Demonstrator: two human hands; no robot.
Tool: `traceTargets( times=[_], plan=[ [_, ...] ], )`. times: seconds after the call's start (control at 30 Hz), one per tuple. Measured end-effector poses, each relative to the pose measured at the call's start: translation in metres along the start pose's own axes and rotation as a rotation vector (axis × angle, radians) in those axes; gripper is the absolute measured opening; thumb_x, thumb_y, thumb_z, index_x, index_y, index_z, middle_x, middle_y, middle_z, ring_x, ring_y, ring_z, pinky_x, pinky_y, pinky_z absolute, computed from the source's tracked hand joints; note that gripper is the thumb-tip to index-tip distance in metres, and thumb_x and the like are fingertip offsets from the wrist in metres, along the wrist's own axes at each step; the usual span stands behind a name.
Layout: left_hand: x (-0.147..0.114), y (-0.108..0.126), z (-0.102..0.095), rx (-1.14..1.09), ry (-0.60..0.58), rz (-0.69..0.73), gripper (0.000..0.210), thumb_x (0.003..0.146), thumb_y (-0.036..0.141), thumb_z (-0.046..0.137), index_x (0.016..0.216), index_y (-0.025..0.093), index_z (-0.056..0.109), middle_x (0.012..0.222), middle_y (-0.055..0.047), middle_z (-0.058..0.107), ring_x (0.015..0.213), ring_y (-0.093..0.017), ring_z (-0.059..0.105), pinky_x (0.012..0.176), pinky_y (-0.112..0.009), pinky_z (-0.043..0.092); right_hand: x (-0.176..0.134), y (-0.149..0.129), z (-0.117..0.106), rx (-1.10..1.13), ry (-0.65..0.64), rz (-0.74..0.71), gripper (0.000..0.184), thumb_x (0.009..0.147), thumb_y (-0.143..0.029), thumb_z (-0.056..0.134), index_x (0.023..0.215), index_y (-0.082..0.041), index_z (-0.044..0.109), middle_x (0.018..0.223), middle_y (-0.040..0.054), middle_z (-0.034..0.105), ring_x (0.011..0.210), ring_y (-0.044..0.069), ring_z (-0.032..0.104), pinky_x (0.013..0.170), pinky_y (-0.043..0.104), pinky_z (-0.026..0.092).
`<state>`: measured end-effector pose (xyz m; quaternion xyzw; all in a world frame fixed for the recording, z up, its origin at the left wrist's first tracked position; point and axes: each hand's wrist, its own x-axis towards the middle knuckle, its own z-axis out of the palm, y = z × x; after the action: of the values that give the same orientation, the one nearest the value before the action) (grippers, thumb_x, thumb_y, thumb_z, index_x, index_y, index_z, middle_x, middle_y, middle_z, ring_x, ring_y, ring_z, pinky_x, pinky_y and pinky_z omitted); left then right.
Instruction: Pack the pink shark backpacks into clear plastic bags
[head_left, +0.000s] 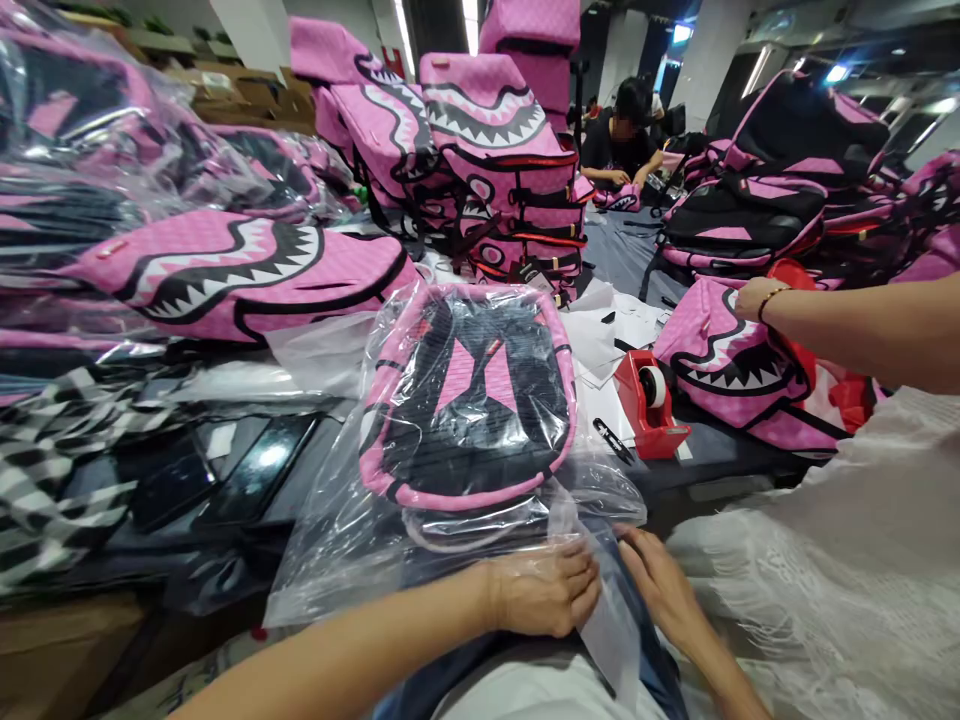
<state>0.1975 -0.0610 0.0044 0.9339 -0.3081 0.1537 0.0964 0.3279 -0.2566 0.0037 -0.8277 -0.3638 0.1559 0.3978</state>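
A pink and black backpack (487,400) lies inside a clear plastic bag (322,560), its black back panel facing up. The bag's loose end drapes over the table edge toward my lap. My left hand (547,590) is closed on this loose plastic, below the backpack, with a whitish strip of film hanging down beside it. My right hand (664,575) is just to the right, at the bag's lower right corner. Its fingers are stretched forward and slightly bent, with nothing visible in them.
Right of the bag stand a red tape dispenser (651,405) and a black cutter (613,440). A co-worker's hand (754,297) touches another pink backpack (735,350). Stacked backpacks (495,130) rise behind; bagged ones (60,180) and a phone (262,465) lie left. Another person (622,140) works farther back.
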Motion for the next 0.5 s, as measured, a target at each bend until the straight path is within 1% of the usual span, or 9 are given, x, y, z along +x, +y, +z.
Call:
traceTargets(
  times=[0.1,0.17,0.23,0.27,0.33,0.37,0.43,0.47,0.5],
  plan=[
    [0.0,-0.002,-0.008,-0.036,0.061,0.091,0.03,0.1,0.015,0.047,0.119,0.011,0.069,0.123,-0.021,0.073,0.118,-0.028,0.068,0.111,-0.043,0.048,0.007,0.011,0.035,0.249,-0.09,0.104,0.07,0.091,-0.079,0.04,0.08,-0.017,0.072,0.078,0.0092,0.073,0.076,0.024,0.07,0.075,0.036,0.059],
    [-0.001,-0.003,-0.011,-0.081,0.074,0.058,0.03,0.101,0.018,0.047,0.12,0.014,0.07,0.126,-0.018,0.072,0.123,-0.029,0.066,0.111,-0.043,0.049,-0.005,0.024,0.05,0.338,-0.149,0.145,0.079,0.087,-0.086,0.036,0.072,-0.017,0.07,0.071,0.0086,0.07,0.07,0.023,0.067,0.068,0.035,0.059],
    [-0.005,-0.003,-0.014,-0.141,0.076,0.028,0.031,0.101,0.019,0.046,0.121,0.016,0.07,0.127,-0.017,0.072,0.124,-0.03,0.066,0.11,-0.042,0.05,-0.022,0.037,0.046,0.278,-0.174,0.106,0.077,0.087,-0.085,0.037,0.073,-0.018,0.071,0.068,0.0072,0.069,0.065,0.021,0.066,0.062,0.032,0.058],
    [-0.008,-0.003,-0.015,-0.179,0.08,0.003,0.032,0.101,0.019,0.047,0.123,0.016,0.069,0.127,-0.016,0.072,0.124,-0.029,0.066,0.11,-0.04,0.051,-0.028,0.041,0.038,0.188,-0.145,0.053,0.071,0.089,-0.081,0.04,0.077,-0.019,0.073,0.067,0.006,0.069,0.062,0.02,0.065,0.059,0.03,0.058],
    [-0.014,-0.002,-0.019,-0.247,0.088,-0.067,0.035,0.101,0.019,0.047,0.13,0.02,0.067,0.128,-0.014,0.072,0.126,-0.027,0.065,0.111,-0.038,0.05,-0.031,0.039,0.017,-0.051,0.051,-0.096,0.052,0.093,-0.068,0.051,0.098,-0.021,0.075,0.077,0.0059,0.072,0.065,0.02,0.068,0.059,0.028,0.058],
    [-0.018,-0.001,-0.022,-0.261,0.094,-0.098,0.036,0.101,0.02,0.048,0.132,0.023,0.066,0.129,-0.013,0.072,0.126,-0.026,0.065,0.112,-0.037,0.049,-0.026,0.032,0.007,-0.169,0.192,-0.186,0.045,0.094,-0.06,0.056,0.113,-0.022,0.072,0.089,0.0079,0.074,0.075,0.021,0.071,0.066,0.03,0.06],
    [-0.023,0.002,-0.028,-0.227,0.127,-0.102,0.035,0.101,0.025,0.052,0.134,0.029,0.065,0.129,-0.012,0.071,0.124,-0.026,0.066,0.111,-0.036,0.05,-0.003,0.011,-0.006,-0.363,0.423,-0.405,0.046,0.094,-0.048,0.063,0.133,-0.024,0.062,0.117,0.013,0.071,0.105,0.026,0.07,0.087,0.039,0.06],
    [-0.025,0.003,-0.03,-0.183,0.164,-0.081,0.035,0.101,0.026,0.054,0.134,0.029,0.065,0.128,-0.013,0.072,0.123,-0.026,0.067,0.109,-0.036,0.052,0.013,-0.001,-0.009,-0.43,0.461,-0.528,0.045,0.094,-0.043,0.064,0.135,-0.025,0.061,0.123,0.0134,0.069,0.113,0.028,0.068,0.093,0.042,0.058],
    [-0.027,0.005,-0.032,-0.131,0.213,-0.064,0.036,0.1,0.025,0.055,0.134,0.028,0.065,0.127,-0.014,0.072,0.121,-0.026,0.068,0.106,-0.035,0.054,0.03,-0.013,-0.009,-0.463,0.458,-0.648,0.039,0.096,-0.038,0.063,0.132,-0.026,0.063,0.118,0.0121,0.071,0.109,0.027,0.069,0.092,0.041,0.058]
  ],
)
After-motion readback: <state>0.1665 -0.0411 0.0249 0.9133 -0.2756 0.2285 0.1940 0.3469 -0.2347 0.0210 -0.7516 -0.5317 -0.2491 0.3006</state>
